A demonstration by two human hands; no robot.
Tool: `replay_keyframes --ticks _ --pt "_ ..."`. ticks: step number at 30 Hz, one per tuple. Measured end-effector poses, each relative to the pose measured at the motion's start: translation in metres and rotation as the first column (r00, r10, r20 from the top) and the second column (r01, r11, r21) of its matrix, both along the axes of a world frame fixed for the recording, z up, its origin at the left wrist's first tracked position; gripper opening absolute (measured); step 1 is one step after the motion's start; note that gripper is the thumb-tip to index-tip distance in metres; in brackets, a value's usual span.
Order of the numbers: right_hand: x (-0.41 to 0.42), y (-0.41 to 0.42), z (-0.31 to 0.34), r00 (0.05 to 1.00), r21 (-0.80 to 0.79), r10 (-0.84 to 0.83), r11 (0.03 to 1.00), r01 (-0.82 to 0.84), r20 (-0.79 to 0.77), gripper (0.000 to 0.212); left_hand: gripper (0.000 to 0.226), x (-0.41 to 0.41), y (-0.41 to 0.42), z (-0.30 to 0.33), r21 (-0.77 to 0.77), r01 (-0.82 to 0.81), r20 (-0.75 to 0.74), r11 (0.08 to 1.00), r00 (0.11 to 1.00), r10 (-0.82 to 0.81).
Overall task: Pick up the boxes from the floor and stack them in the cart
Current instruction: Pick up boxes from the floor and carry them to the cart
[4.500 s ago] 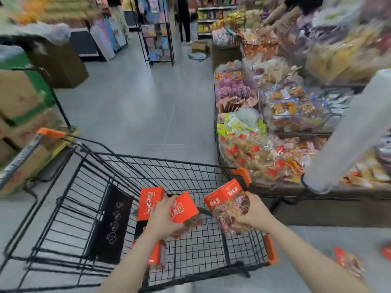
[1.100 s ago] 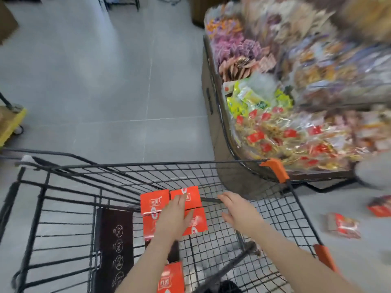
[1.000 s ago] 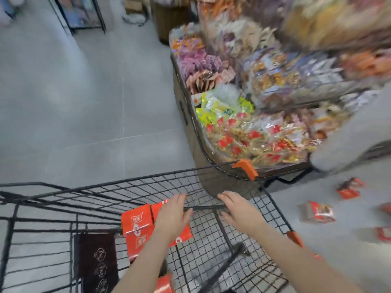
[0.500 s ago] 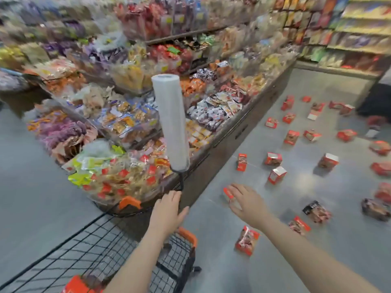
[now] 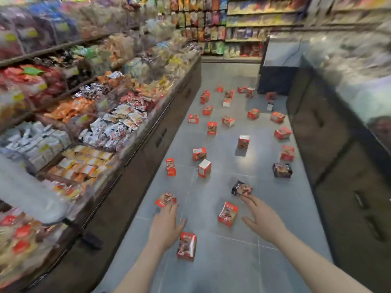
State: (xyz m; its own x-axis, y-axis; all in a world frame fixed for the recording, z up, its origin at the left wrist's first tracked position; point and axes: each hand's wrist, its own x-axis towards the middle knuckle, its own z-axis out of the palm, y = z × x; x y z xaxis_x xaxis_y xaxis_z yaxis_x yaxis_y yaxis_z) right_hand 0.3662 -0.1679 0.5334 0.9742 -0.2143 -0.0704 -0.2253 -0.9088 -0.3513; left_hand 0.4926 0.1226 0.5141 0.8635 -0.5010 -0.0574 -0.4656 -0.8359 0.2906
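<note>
floor (image 5: 264, 261) – grey tile | boxes (image 5: 204, 168) scattered | snack shelves (image 5: 105, 123) – left

Red boxes (image 5: 212, 128), grey floor (image 5: 232, 250)

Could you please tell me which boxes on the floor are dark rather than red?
Two: the black box just beyond the right hand, and the black box farther right near the cabinet. The rest are red.

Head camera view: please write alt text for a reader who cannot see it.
Two open, empty hands, left hand and right hand, reach over a grey tiled floor strewn with small red boxes. Snack shelves line the aisle's left side.
</note>
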Motion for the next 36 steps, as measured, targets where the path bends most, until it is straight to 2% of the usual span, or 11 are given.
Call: replay_keyframes --ticks 7,13,17,21,25,31,36 --pt "0.000 -0.069 -0.047 0.984 0.039 -0.114 0.992 0.120 -0.137 0.062 0.086 0.030 -0.076 -0.041 0.017 0.090 -0.137 0.996 0.987 -0.087" --pt "0.063 -0.115 -0.092 0.949 0.090 -0.137 0.982 0.169 -0.284 0.066 0.087 0.098 -0.119 -0.085 0.025 0.099 -0.233 0.995 0.968 -0.090" --pt "0.114 -0.145 -0.116 0.916 0.131 -0.175 0.963 0.236 -0.362 0.068 0.064 0.157 -0.154 -0.108 0.070 0.126 -0.280 0.990 0.955 -0.101" --pt "0.152 -0.168 -0.129 0.889 0.178 -0.200 0.939 0.294 -0.412 0.069 0.085 0.199 -0.187 -0.122 0.067 0.116 -0.328 0.991 0.941 -0.088" --pt "0.182 -0.198 -0.142 0.873 0.213 -0.182 0.929 0.304 -0.453 0.069 0.086 0.227 -0.226 -0.140 0.053 0.106 -0.357 0.993 0.931 -0.080" --pt "0.229 -0.255 -0.186 0.851 0.281 -0.114 0.914 0.292 -0.513 0.070 0.079 0.248 -0.275 -0.187 0.052 -0.043 -0.409 0.998 0.910 0.061" --pt "0.285 -0.309 -0.268 0.822 0.325 -0.026 0.911 0.253 -0.568 0.067 0.082 0.270 -0.321 -0.274 0.082 -0.156 -0.463 0.984 0.868 0.176"
